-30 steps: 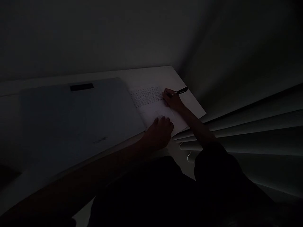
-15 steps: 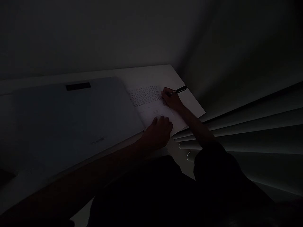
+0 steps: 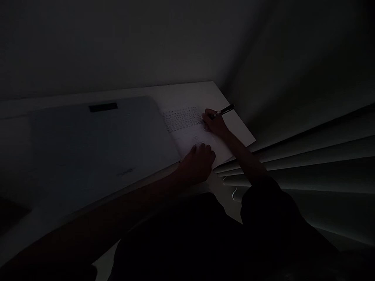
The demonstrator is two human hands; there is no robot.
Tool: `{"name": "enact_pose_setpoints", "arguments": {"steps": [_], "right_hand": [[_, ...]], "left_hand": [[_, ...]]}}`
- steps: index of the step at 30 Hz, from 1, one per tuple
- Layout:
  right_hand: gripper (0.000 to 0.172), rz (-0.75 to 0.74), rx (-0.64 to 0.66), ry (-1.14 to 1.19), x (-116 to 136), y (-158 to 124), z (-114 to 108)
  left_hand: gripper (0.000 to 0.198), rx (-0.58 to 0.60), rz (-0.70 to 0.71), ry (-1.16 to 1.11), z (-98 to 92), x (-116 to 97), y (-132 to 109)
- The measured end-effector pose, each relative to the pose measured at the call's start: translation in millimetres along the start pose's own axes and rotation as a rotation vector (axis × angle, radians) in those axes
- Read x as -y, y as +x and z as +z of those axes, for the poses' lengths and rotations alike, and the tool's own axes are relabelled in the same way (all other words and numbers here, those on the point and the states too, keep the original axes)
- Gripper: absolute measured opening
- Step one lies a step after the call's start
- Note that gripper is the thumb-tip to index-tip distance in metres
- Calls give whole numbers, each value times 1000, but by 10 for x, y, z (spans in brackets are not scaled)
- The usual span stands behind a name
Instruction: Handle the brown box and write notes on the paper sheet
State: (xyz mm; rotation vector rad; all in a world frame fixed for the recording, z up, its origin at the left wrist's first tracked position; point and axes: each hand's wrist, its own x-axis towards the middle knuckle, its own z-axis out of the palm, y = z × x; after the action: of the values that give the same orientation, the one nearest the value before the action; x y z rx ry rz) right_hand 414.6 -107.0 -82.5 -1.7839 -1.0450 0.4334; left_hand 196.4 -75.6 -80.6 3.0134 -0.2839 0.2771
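In the dim head view, my right hand point(image 3: 216, 123) is closed round a dark pen point(image 3: 227, 109), whose back end tilts up to the right. Its tip is hidden by the fingers, which rest on a sheet of paper point(image 3: 186, 138). Rows of dark handwriting cover the paper's upper part; fainter lines show lower down. My left hand point(image 3: 197, 162) lies on the near edge of the paper with its fingers curled in and knuckles up. I make out nothing in it.
Left of the paper, a large grey, flat panel like a closed laptop point(image 3: 102, 144) covers much of the white table point(image 3: 187, 91). A dark strip point(image 3: 103, 107) lies near its far edge. A wall stands behind; a folded curtain point(image 3: 307, 164) hangs close on the right.
The whole view has shifted slightly, so the table and panel sit a little farther right. Both hands keep their places on the paper, the pen still in the right one.
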Motion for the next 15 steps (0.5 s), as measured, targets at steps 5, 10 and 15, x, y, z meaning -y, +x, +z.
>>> {"name": "enact_pose_setpoints", "arguments": {"steps": [5, 10, 15], "right_hand": [[41, -67, -198, -12, -52, 42, -66], [35, -240, -168, -246, 66, 125, -191], [27, -243, -110, -434, 222, 384, -150]], "left_hand": [[38, 38, 1, -21, 18, 8, 15], [35, 18, 2, -15, 12, -5, 15], [31, -9, 13, -7, -34, -8, 10]]}}
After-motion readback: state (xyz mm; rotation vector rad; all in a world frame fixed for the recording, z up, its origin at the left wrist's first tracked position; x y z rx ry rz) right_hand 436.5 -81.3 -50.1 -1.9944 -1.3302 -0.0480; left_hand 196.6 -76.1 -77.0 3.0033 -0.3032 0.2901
